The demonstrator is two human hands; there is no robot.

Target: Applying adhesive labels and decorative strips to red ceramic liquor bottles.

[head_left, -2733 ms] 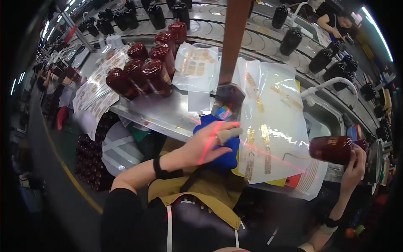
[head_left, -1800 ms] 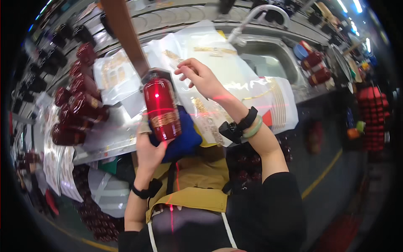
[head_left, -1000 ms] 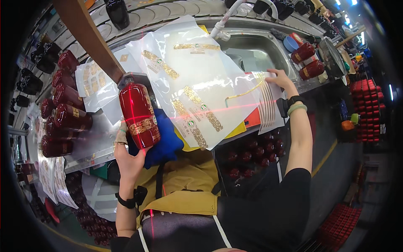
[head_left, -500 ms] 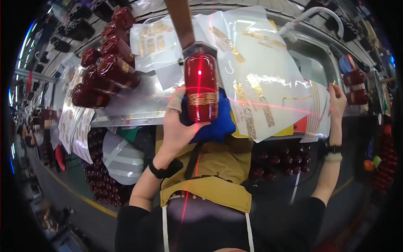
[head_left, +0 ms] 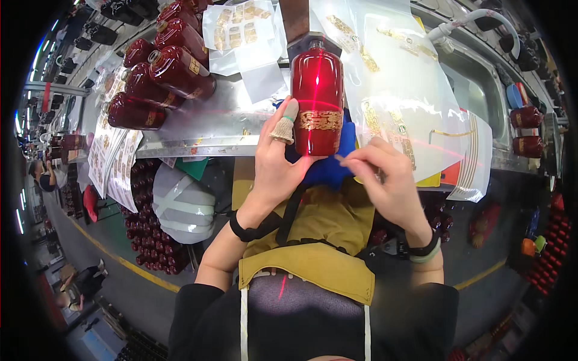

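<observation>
A glossy dark red glass bottle [head_left: 317, 90] lies with its neck pointing away from me, a gold patterned band around its lower part. Red laser lines cross it. My left hand [head_left: 278, 165] grips it, fingers along its left side and thumb at the base; coverings wrap two fingertips. Beside the base, at the right, my right hand [head_left: 388, 183] is closed in a pinch, and whatever is between thumb and finger is too small to make out. Blue cloth [head_left: 328, 171] shows under the bottle's near end. A sheet with thin gold strips [head_left: 472, 156] lies farther right.
Several red bottles [head_left: 180, 72] stand grouped at the left. Transparent sheets with gold decals [head_left: 391, 78] cover the metal bench right of the bottle; another decal sheet [head_left: 241, 30] lies behind left. A sink [head_left: 472, 78] with a white faucet [head_left: 481, 18] is at the right.
My right hand has come from the strip sheet at the far right to beside the bottle's base. My left hand keeps holding the bottle; the whole view has shifted slightly.
</observation>
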